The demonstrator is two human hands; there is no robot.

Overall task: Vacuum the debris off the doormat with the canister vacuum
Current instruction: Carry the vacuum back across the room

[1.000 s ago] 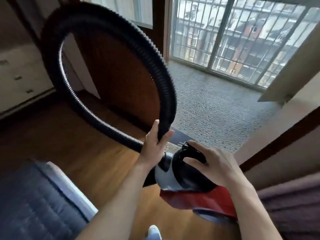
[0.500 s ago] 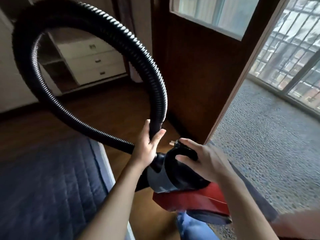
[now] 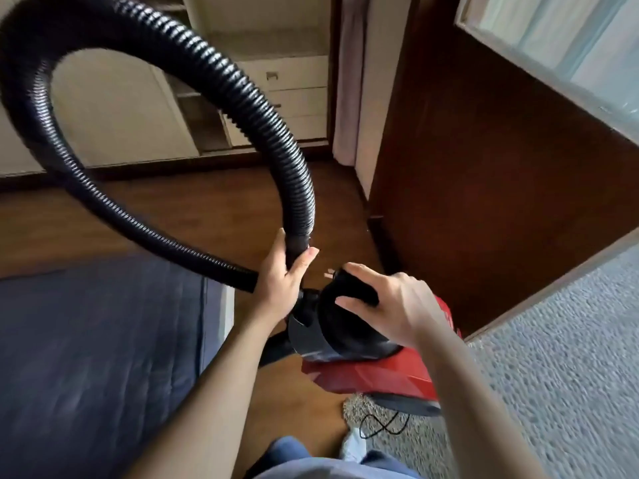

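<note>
I hold a red and black canister vacuum point(image 3: 373, 371) up in the air in front of me. My right hand point(image 3: 390, 305) grips its black carry handle on top. My left hand point(image 3: 283, 278) is wrapped around the smooth cuff of the black ribbed hose point(image 3: 262, 108), which arches up in a big loop to the left and comes back down behind that hand. A speckled doormat point(image 3: 352, 407) peeks out on the floor under the vacuum, with a thin black cord point(image 3: 380, 425) lying on it. No debris can be made out.
A dark blue quilted mattress point(image 3: 90, 357) fills the lower left. A dark wooden door point(image 3: 484, 202) stands open on the right, with grey pebbled balcony flooring point(image 3: 560, 357) beyond. Cream drawers point(image 3: 294, 95) line the far wall. Brown wood floor point(image 3: 193, 209) lies between.
My view has swung left, away from the balcony window toward the drawers and mattress. Both hands keep the same grip on the hose and vacuum.
</note>
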